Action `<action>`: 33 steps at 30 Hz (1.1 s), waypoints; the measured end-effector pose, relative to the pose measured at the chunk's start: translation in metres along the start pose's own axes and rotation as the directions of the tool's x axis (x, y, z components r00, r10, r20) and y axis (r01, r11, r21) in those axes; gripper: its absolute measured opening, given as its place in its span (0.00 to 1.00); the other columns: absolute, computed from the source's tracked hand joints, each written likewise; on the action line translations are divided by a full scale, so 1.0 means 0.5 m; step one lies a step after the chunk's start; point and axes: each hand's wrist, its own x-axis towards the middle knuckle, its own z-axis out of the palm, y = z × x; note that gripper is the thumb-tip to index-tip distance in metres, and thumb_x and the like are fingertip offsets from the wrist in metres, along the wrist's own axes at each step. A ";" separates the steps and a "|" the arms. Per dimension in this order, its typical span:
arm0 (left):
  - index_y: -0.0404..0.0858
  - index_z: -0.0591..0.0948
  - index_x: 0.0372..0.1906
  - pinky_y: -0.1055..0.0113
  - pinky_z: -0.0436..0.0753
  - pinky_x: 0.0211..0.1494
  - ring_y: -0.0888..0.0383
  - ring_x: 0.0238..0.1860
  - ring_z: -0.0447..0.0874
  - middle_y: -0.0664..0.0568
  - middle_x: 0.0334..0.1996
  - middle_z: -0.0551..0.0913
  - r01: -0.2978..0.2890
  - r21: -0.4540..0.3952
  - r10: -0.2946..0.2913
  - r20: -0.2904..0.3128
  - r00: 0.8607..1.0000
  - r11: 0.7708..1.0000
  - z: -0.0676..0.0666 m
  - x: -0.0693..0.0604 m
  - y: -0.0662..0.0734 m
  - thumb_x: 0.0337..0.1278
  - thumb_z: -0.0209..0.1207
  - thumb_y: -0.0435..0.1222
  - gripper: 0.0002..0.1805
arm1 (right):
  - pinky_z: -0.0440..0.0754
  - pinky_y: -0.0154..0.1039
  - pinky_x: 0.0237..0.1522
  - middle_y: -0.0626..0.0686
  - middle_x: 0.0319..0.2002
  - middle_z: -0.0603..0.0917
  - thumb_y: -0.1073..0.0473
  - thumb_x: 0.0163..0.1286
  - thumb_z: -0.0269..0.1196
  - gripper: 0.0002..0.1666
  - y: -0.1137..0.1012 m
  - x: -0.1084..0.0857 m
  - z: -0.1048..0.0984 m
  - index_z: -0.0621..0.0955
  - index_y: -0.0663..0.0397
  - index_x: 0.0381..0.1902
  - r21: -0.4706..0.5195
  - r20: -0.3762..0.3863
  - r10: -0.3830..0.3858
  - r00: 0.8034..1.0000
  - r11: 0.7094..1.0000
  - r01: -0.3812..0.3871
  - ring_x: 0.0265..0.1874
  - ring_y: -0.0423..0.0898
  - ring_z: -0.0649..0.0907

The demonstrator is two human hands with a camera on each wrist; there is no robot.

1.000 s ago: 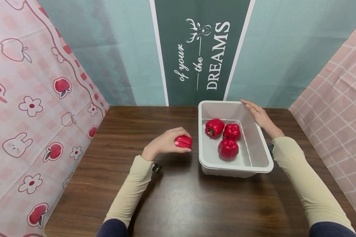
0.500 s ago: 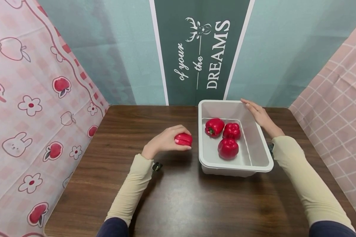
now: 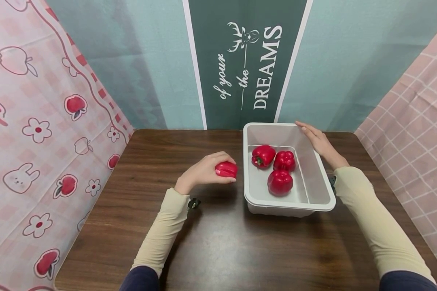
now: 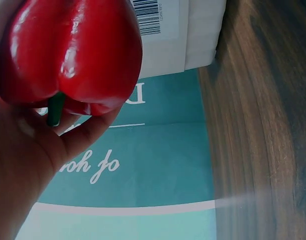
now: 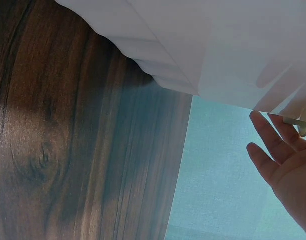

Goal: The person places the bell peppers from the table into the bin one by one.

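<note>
My left hand [image 3: 206, 169] grips a red bell pepper [image 3: 226, 169] just left of a light grey plastic bin [image 3: 289, 206]. In the left wrist view the bell pepper [image 4: 75, 55] shows its green stem, and the fingers curve round its side. Inside the bin, three more red bell peppers lie grouped: one at the back left [image 3: 263, 156], one on the right [image 3: 285, 161] and one in front [image 3: 280, 183]. My right hand [image 3: 322, 145] rests on the bin's back right corner with its fingers fairly straight. The right wrist view shows that hand [image 5: 287, 160] at the bin's outer wall.
Everything stands on a brown wood-grain table [image 3: 204, 250]. A teal cloth [image 3: 131, 64] with a dark green lettered band hangs along the back edge. Pink patterned cloths hang at the left [image 3: 58, 153] and right [image 3: 415, 121].
My left hand has shifted very slightly up and to the right with the bell pepper. The right hand, the bin and the peppers in it look the same.
</note>
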 end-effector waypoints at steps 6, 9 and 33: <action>0.53 0.74 0.47 0.73 0.80 0.39 0.66 0.42 0.75 0.64 0.43 0.74 0.002 -0.019 -0.002 -0.013 1.000 1.000 -0.003 0.001 0.006 0.40 0.67 0.56 0.27 | 0.54 0.71 0.59 0.57 0.71 0.55 0.39 0.73 0.38 0.31 -0.001 0.000 0.001 0.57 0.38 0.71 -0.007 -0.007 -0.005 1.000 1.000 0.005 0.68 0.63 0.57; 0.53 0.74 0.48 0.73 0.80 0.38 0.66 0.43 0.75 0.64 0.43 0.74 0.008 -0.021 -0.009 -0.015 1.000 1.000 -0.004 0.000 0.008 0.39 0.68 0.53 0.27 | 0.54 0.70 0.59 0.57 0.71 0.55 0.39 0.73 0.38 0.31 -0.001 -0.002 0.002 0.57 0.37 0.71 -0.007 -0.003 -0.006 1.000 1.000 0.006 0.68 0.63 0.57; 0.53 0.76 0.46 0.77 0.79 0.37 0.72 0.40 0.75 0.68 0.41 0.74 -0.059 -0.021 0.056 -0.099 0.993 0.998 -0.007 0.007 0.017 0.40 0.66 0.58 0.26 | 0.53 0.71 0.59 0.57 0.71 0.54 0.38 0.73 0.37 0.31 -0.001 -0.006 0.006 0.57 0.36 0.71 -0.015 -0.002 0.005 1.000 1.000 -0.005 0.68 0.63 0.56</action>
